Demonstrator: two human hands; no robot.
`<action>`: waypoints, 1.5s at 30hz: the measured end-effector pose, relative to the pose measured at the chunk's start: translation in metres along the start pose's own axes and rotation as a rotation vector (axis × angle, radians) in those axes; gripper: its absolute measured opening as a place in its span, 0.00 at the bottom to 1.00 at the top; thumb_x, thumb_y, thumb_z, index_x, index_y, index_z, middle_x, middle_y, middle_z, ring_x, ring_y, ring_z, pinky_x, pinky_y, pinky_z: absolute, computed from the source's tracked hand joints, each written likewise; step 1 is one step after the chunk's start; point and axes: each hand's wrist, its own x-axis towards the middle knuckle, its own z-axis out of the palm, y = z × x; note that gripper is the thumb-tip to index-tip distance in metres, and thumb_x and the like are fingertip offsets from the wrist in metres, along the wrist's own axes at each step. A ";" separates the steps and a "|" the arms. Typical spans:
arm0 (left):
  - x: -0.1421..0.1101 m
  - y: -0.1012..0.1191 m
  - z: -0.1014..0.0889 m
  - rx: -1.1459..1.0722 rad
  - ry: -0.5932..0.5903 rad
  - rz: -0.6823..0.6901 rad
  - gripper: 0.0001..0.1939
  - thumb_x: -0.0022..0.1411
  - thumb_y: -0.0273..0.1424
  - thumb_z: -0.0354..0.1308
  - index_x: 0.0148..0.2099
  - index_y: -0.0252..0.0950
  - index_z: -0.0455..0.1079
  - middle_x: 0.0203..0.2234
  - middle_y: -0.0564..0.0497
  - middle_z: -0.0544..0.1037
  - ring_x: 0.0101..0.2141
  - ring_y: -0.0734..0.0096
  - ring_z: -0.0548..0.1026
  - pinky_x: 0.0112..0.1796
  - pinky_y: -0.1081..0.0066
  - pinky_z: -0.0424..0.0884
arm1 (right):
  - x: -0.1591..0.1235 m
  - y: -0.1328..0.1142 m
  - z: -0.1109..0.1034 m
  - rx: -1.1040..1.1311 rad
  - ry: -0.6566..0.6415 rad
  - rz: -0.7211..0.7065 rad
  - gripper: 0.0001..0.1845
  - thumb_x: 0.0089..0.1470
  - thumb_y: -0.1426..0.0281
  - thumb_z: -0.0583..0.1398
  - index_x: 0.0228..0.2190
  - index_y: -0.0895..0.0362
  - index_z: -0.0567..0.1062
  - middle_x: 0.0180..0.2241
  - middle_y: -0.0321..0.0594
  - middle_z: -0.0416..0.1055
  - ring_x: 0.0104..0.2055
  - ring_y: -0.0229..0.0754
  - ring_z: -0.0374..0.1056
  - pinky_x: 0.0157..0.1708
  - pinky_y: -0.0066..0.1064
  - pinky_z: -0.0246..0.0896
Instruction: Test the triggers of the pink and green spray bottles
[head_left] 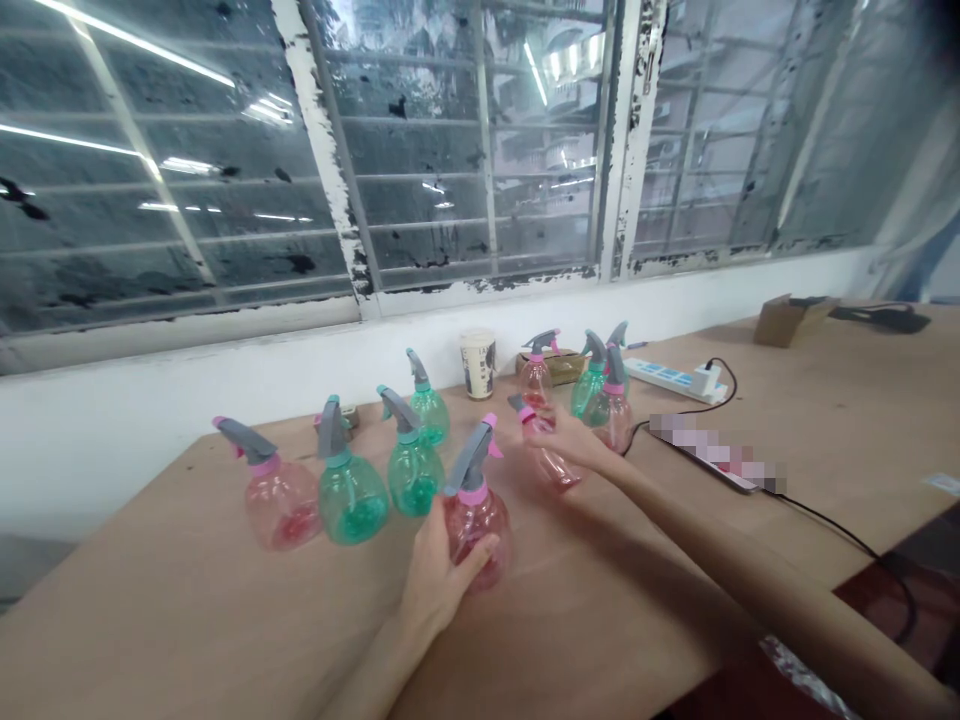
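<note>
My left hand (442,570) is wrapped round a pink spray bottle (476,510) with a grey trigger, standing upright on the wooden table (187,620). My right hand (574,440) reaches further out and grips another pink spray bottle (551,455), which is tilted. To the left stand a pink bottle (281,495) and two green bottles (351,495) (412,470). Behind them is a third green bottle (429,405).
A paper cup (478,363) stands by the wall. More pink and green bottles (604,395) cluster at the back right. A white power strip (675,378) with a black cable, a blurred flat object (716,455) and a cardboard box (787,318) lie to the right.
</note>
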 end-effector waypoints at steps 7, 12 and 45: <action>-0.003 0.008 0.000 -0.095 0.015 -0.023 0.21 0.61 0.42 0.51 0.53 0.38 0.60 0.48 0.44 0.73 0.51 0.55 0.71 0.49 0.57 0.66 | -0.024 0.002 -0.003 0.343 0.176 -0.142 0.42 0.40 0.56 0.67 0.53 0.57 0.59 0.53 0.52 0.64 0.53 0.52 0.63 0.53 0.46 0.58; -0.004 0.011 0.000 -0.081 0.037 -0.005 0.23 0.60 0.42 0.54 0.54 0.38 0.59 0.50 0.43 0.72 0.52 0.55 0.69 0.51 0.56 0.64 | -0.036 0.019 -0.002 0.323 0.076 -0.044 0.33 0.40 0.55 0.66 0.45 0.58 0.65 0.43 0.46 0.69 0.46 0.50 0.67 0.48 0.44 0.61; 0.086 0.061 0.027 -0.268 0.021 0.059 0.13 0.52 0.34 0.59 0.41 0.36 0.69 0.38 0.50 0.77 0.35 0.69 0.75 0.39 0.70 0.69 | -0.134 0.019 -0.048 0.829 -0.102 0.130 0.35 0.42 0.66 0.68 0.52 0.51 0.62 0.51 0.47 0.68 0.52 0.54 0.67 0.52 0.48 0.63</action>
